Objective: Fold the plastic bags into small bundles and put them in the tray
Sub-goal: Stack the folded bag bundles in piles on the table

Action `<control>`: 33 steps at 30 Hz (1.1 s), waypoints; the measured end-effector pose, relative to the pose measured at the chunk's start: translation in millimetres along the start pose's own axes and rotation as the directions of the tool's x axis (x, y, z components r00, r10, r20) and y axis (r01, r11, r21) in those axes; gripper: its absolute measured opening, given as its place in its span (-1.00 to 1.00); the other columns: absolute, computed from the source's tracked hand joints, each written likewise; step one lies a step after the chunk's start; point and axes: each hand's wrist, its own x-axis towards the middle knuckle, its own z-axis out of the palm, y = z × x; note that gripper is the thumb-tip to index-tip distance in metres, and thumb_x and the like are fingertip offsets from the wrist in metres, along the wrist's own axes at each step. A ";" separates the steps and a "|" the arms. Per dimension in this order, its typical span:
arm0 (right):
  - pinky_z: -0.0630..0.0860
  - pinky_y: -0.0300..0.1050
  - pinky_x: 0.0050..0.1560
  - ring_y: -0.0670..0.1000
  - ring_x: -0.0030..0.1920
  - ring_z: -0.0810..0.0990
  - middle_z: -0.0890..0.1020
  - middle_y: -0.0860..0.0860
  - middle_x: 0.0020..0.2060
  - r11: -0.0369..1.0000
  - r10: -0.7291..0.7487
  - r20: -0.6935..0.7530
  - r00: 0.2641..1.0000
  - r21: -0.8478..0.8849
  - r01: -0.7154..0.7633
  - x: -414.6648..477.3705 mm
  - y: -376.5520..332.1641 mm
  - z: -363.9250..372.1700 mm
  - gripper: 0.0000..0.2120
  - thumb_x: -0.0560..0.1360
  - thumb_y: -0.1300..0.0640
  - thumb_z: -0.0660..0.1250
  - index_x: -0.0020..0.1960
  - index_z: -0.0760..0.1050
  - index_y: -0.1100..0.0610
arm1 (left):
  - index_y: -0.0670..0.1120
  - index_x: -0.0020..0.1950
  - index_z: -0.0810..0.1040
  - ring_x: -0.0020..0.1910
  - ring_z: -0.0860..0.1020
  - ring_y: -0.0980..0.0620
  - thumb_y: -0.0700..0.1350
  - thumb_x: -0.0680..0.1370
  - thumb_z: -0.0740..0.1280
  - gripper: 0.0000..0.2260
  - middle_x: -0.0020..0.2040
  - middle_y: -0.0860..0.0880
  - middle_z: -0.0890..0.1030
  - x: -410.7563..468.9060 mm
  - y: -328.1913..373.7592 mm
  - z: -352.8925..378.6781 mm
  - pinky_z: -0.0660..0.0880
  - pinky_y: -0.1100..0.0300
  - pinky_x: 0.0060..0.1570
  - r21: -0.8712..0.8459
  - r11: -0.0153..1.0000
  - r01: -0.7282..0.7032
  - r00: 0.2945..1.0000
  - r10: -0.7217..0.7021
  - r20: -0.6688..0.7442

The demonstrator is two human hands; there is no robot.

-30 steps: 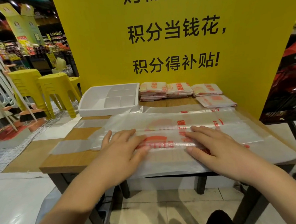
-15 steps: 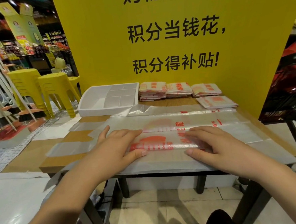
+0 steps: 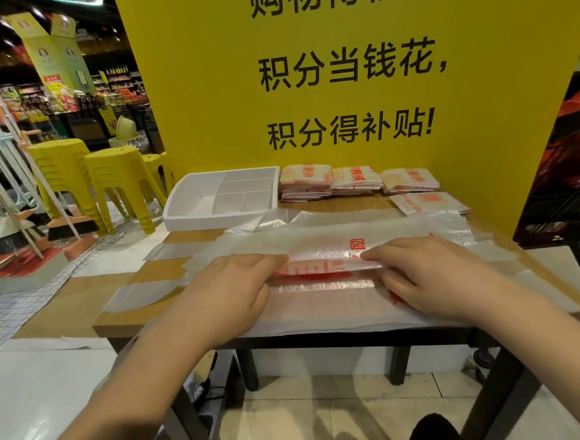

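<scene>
Head view: a yellow sign board fills the back, and a wooden counter runs in front of it. The clear plastic bag with red print lies spread over most of the counter, long side running left to right. The white divided tray sits at the far left corner. Stacks of folded bundles lie just right of the tray, against the board and not in the tray.

The left hand and right hand are on the middle of the bag, near each other but apart. We read both as pinching the near long edge, fingers on top and thumbs under. The strip between them is raised off the counter.

We judge the step in hand to be the lengthwise fold, early in this bag's folding. To do it well, we'd carry the edge over level with both hands and line it up with the far edge. Then we'd lay it down and press outward from the middle to push the air out. Thin film slides and balloons easily, so the crease needs pinning before letting go. Uneven pull would skew the strip.
</scene>
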 end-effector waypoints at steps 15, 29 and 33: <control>0.48 -0.17 0.20 -0.24 0.19 0.51 0.53 -0.35 0.24 0.992 -0.054 0.184 0.982 0.121 0.032 -29.8 -3.9 -35.3 -0.55 0.55 -0.29 0.02 0.38 0.38 -0.28 | 0.28 0.34 0.40 0.09 0.53 0.20 0.23 0.64 0.01 -0.68 0.15 0.22 0.59 -23.4 -9.0 -27.5 0.49 0.13 0.09 -0.136 0.989 -0.055 0.987 0.074 0.145; 0.39 0.00 0.27 0.06 0.36 0.43 0.41 -0.12 0.41 0.990 0.124 0.166 0.978 -0.091 -0.110 20.3 26.7 -18.4 -0.35 0.51 -0.46 0.06 0.51 0.18 -0.22 | 0.18 0.40 0.41 0.23 0.51 0.04 0.02 0.62 0.32 -0.65 0.30 0.10 0.55 24.7 -68.0 -26.3 0.43 0.11 0.22 0.064 0.982 0.175 0.964 -0.184 0.191; 0.40 0.00 0.31 0.02 0.38 0.41 0.39 -0.14 0.41 0.990 0.140 0.163 0.977 -0.046 -0.135 12.1 25.2 -6.0 -0.42 0.56 -0.39 0.02 0.52 0.18 -0.21 | 0.21 0.44 0.38 0.40 0.40 -0.04 -0.14 0.62 0.28 -0.57 0.43 0.08 0.45 15.9 -74.7 -14.2 0.23 -0.04 0.44 0.211 0.940 0.270 0.953 -0.292 0.081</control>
